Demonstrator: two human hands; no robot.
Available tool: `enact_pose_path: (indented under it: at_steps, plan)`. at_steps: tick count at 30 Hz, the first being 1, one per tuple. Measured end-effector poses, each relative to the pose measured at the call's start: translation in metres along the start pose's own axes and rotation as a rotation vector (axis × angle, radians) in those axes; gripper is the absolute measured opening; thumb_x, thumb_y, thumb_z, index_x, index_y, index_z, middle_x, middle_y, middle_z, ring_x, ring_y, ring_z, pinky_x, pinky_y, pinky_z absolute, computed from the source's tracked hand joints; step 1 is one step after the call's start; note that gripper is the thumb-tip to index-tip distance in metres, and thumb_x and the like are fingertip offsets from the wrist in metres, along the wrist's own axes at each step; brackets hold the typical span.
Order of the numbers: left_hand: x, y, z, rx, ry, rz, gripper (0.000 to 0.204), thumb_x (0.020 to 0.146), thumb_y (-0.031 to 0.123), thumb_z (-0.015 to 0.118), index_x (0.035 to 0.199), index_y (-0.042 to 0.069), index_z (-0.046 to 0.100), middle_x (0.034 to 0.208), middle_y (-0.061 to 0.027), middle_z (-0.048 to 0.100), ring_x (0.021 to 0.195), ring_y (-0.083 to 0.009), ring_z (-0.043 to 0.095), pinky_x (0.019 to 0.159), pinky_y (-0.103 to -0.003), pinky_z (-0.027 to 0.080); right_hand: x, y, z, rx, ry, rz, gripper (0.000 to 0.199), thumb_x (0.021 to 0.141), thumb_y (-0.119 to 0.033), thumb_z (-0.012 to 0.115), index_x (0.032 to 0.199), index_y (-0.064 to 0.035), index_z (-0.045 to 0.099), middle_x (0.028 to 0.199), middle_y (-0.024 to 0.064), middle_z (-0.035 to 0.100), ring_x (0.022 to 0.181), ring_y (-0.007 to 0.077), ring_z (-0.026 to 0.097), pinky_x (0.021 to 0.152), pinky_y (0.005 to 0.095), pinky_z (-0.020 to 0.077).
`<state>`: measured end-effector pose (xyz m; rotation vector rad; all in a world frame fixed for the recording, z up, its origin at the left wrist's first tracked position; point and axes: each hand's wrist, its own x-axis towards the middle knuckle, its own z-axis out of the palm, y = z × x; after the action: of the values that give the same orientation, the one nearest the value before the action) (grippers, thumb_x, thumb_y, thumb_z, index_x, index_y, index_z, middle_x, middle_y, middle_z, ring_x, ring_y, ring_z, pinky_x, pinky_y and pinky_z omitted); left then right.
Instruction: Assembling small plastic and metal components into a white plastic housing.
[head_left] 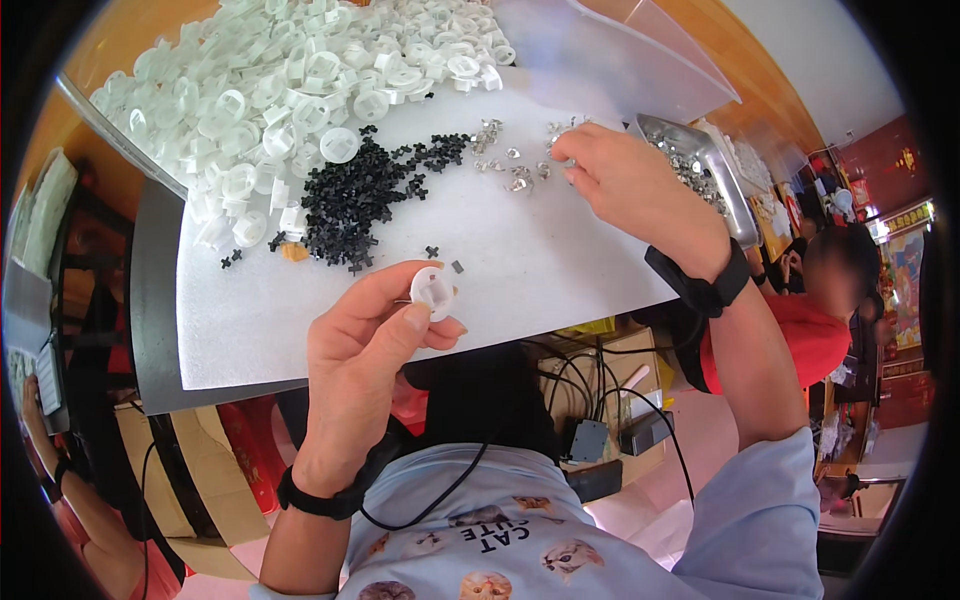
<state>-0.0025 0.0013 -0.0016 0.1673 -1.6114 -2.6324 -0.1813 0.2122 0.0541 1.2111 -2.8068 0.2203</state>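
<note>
My left hand (362,338) is closed in a pinch, thumb against fingers, on a white round plastic part (434,288) with a raised square middle. It is held up over the near edge of the white foam sheet (255,335). Farther right, my right hand (632,185) reaches down to small shiny metal clips (519,179) on the sheet. Its thumb and index fingertips look apart, with nothing visible between them. A heap of small black cross-shaped pieces (350,195) lies left of the clips. One loose black cross (432,252) lies just beyond the held part.
A large pile of white round parts (290,75) fills the far left, beside a clear plastic edge (120,135). At right stands a metal tray (743,215) with more clips. Cables (600,385) hang below the table's front. Another person in red (780,335) sits at right.
</note>
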Motion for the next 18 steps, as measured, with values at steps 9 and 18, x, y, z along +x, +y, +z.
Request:
enact_pose_path:
  at_steps: [9, 18]
  plan:
    - [0.000, -0.004, -0.001, -0.044, -0.005, 0.033, 0.030, 0.093, 0.008, 0.050, 0.118, -0.007, 0.054, 0.106, -0.0178, 0.063, 0.085, -0.0165, 0.065, 0.077, -0.028, 0.053, 0.008, 0.002, 0.010, 0.025, -0.018, -0.055, 0.010, 0.082, -0.006, 0.048, 0.084, -0.0011, 0.056, 0.086, 0.0154, 0.059, 0.081, 0.0354, 0.057, 0.068, 0.0449, 0.0448]
    - [0.001, -0.005, -0.002, -0.035, 0.005, 0.025, 0.031, 0.093, 0.009, 0.051, 0.120, -0.007, 0.054, 0.107, -0.0175, 0.063, 0.086, -0.0163, 0.065, 0.078, -0.027, 0.053, 0.017, 0.001, 0.016, 0.025, -0.070, 0.018, 0.007, 0.081, -0.005, 0.048, 0.078, -0.0003, 0.052, 0.084, 0.0166, 0.059, 0.078, 0.0366, 0.056, 0.067, 0.0458, 0.0440]
